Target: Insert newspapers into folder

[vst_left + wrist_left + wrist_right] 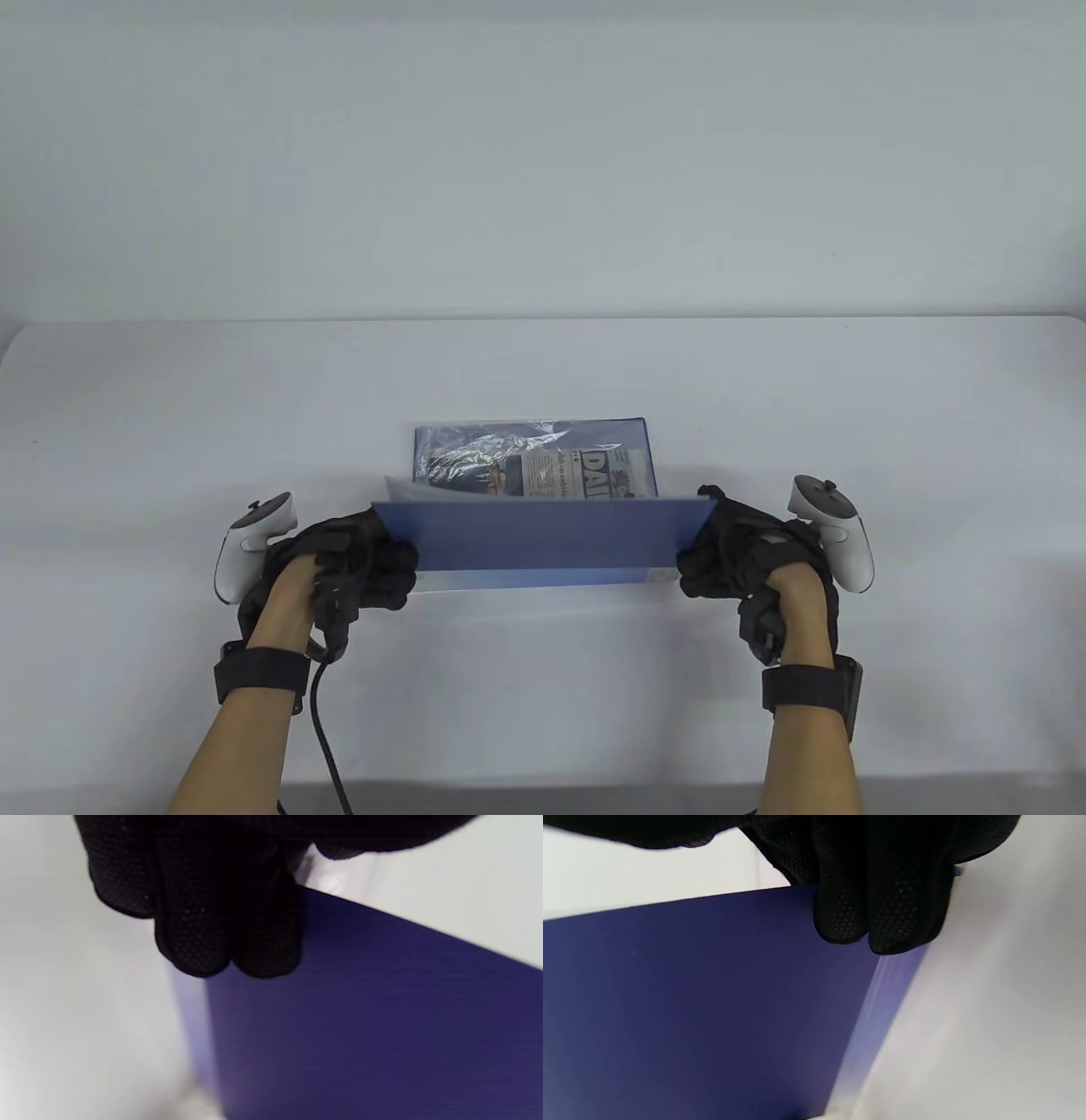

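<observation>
— Hands first: what grips what?
— Left hand pinches the blue folder's front cover at its left corner, fingers curled over the edge. Right hand pinches the right corner likewise.
— And the newspaper?
— Beyond both hands, lying inside the open folder on the table, under a clear sleeve. Insertion looks done; closing the cover remains.

Looks like a lab or recording setup, not a home. Plain white table w/ rounded far corners, set against a bare pale wall, no decor. Person wears black sensor gloves w/ white trackers strapped on, wrist bands, and a cable trailing off the table's near edge. Even, flat lighting.
</observation>
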Demonstrator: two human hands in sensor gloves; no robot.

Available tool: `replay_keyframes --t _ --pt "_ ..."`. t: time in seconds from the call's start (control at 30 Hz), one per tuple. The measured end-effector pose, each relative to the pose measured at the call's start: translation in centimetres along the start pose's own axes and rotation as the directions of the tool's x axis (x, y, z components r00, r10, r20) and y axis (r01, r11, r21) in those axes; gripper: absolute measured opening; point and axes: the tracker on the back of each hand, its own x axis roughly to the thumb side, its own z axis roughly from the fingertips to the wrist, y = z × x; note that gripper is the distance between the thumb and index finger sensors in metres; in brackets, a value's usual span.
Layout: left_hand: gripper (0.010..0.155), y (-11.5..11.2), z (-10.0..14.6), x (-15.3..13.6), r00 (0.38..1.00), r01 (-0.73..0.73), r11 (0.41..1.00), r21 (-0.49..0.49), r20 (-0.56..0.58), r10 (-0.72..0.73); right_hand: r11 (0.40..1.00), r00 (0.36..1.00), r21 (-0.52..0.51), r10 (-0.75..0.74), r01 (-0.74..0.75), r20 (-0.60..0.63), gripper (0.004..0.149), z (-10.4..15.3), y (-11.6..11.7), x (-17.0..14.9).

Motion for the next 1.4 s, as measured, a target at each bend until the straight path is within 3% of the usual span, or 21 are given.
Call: replay_keyframes --t 0.07,0.17,0.23,0.3,0.37,0.43,0.47,0.53,0.6,0.73,0.83,0.93,1.03,1.13,1.17,1.23,1.27,1.3,1.37,1.4 --pt "0.067 -0.2 -0.1 -0.2 0.996 -0.066 0.998 0.020 0.065 0.065 0.992 0.999 -0.124 0.009 -0.004 0.039 0.073 -0.2 0.1 -0.1" --pt "0.073 -0.8 0.2 0.6 0.981 0.141 0.982 0.125 0.118 -0.156 0.968 0.988 -0.201 0.153 -0.148 0.007 0.076 -0.7 0.3 -0.1" --pt "0.073 -1.9 0.6 1.5 0.892 0.418 0.875 0.246 0.073 -0.447 0.926 0.955 -0.236 0.287 -0.295 -0.069 0.076 -0.9 0.9 0.0" --pt "0.071 -3.3 0.6 1.9 0.800 0.569 0.775 0.276 0.034 -0.599 0.866 0.896 -0.237 0.409 -0.441 -0.174 0.077 -1.2 1.6 0.1" --pt "0.067 -5.0 -0.1 2.0 0.717 0.674 0.703 0.226 0.030 -0.697 0.779 0.788 -0.184 0.534 -0.599 -0.307 0.078 -1.7 2.6 -0.2" --pt "0.069 -6.4 -1.4 1.1 0.628 0.775 0.625 0.094 -0.002 -0.779 0.749 0.707 -0.046 0.601 -0.661 -0.372 0.077 -2.8 3.6 -0.9" --pt "0.070 -6.7 -1.8 0.8 0.605 0.796 0.604 0.051 -0.019 -0.796 0.752 0.703 -0.013 0.610 -0.659 -0.365 0.078 -3.2 4.1 -1.2" --pt "0.079 -7.5 -3.2 -0.9 0.544 0.827 0.552 -0.106 -0.094 -0.834 0.770 0.724 0.001 0.601 -0.638 -0.338 0.080 -3.7 5.2 -1.2" --pt "0.085 -7.9 -3.6 -1.7 0.494 0.838 0.515 -0.179 -0.153 -0.856 0.806 0.779 -0.036 0.560 -0.591 -0.282 0.082 -3.7 5.4 -0.7" --pt "0.090 -8.3 -3.7 -2.0 0.314 0.926 0.353 -0.132 -0.246 -0.917 0.912 0.919 -0.121 0.385 -0.393 -0.085 0.069 -2.3 5.5 0.9" --pt "0.092 -8.4 -3.7 -1.9 0.267 0.950 0.301 -0.080 -0.289 -0.919 0.972 0.967 -0.074 0.230 -0.223 0.108 0.063 -1.5 6.0 2.5" --pt "0.087 -8.4 -3.3 -1.3 0.249 0.965 0.261 0.010 -0.330 -0.911 0.991 0.967 -0.026 0.133 -0.130 0.218 0.063 -0.9 6.9 3.7" --pt "0.080 -8.0 -2.5 -0.3 0.285 0.958 0.263 0.113 -0.317 -0.904 0.994 0.946 0.028 0.095 -0.109 0.310 0.064 -0.2 7.6 4.9" --pt "0.072 -7.5 -0.9 1.2 0.351 0.919 0.278 0.278 -0.263 -0.899 0.992 0.883 0.118 -0.085 0.034 0.461 0.066 -0.1 7.9 5.5" --pt "0.070 -7.3 -0.4 1.7 0.381 0.899 0.299 0.319 -0.234 -0.894 0.990 0.860 0.117 -0.126 0.078 0.495 0.067 -0.1 7.9 5.5" --pt "0.065 -7.2 0.7 2.5 0.434 0.848 0.346 0.401 -0.153 -0.888 0.998 0.848 -0.005 -0.055 0.068 0.528 0.069 -0.2 7.3 5.1" --pt "0.063 -7.2 1.2 3.0 0.468 0.806 0.393 0.442 -0.072 -0.881 0.995 0.870 -0.099 0.055 -0.007 0.490 0.070 -0.4 7.0 4.7" --pt "0.060 -7.1 1.6 3.2 0.520 0.752 0.484 0.448 0.049 -0.853 0.976 0.894 -0.168 0.194 -0.136 0.404 0.073 -0.7 6.6 4.2" --pt "0.057 -7.3 1.9 3.4 0.617 0.631 0.674 0.384 0.280 -0.736 0.929 0.891 -0.178 0.362 -0.323 0.272 0.082 -1.7 6.4 3.1" --pt "0.056 -7.4 2.0 3.4 0.635 0.596 0.717 0.361 0.334 -0.696 0.923 0.889 -0.171 0.380 -0.346 0.255 0.086 -2.0 6.5 2.9"
